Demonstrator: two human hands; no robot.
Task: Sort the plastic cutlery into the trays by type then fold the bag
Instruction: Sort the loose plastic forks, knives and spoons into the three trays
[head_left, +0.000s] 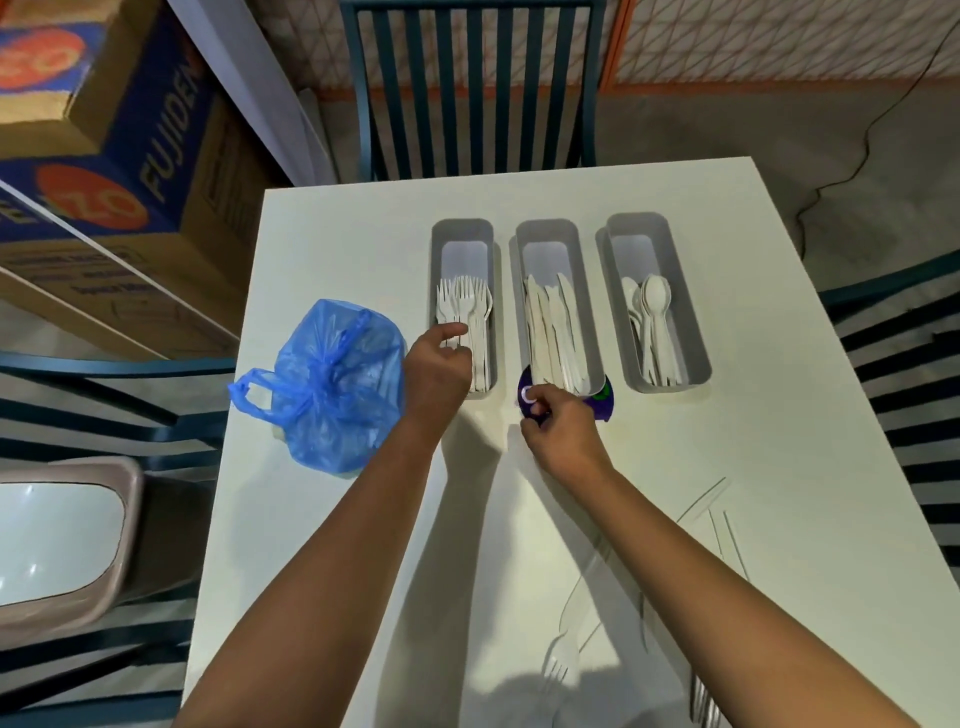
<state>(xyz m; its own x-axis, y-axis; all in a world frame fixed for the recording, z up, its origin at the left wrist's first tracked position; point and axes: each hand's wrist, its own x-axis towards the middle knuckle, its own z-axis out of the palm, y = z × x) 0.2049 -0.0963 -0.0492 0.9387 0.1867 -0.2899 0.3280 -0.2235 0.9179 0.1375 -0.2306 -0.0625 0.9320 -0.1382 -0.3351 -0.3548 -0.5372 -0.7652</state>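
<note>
Three grey trays sit in a row at the centre of the white table (675, 467): the left tray (439, 260) holds forks (467, 306), the middle tray (522, 260) knives (550, 322), the right tray (675, 270) spoons (655, 312). The left hand (439, 371) hovers at the near end of the fork tray, fingers curled; whether its grip holds a fork cannot be told. The right hand (563, 423) pinches at the knife tray's near end, over a purple disc (605, 405). A crumpled blue bag (332, 384) lies left of the trays. Loose cutlery (558, 670) lies at lower right.

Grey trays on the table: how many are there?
3, in a row: left tray holds forks, middle tray holds knives, right tray holds spoons. None appears hidden.
</note>
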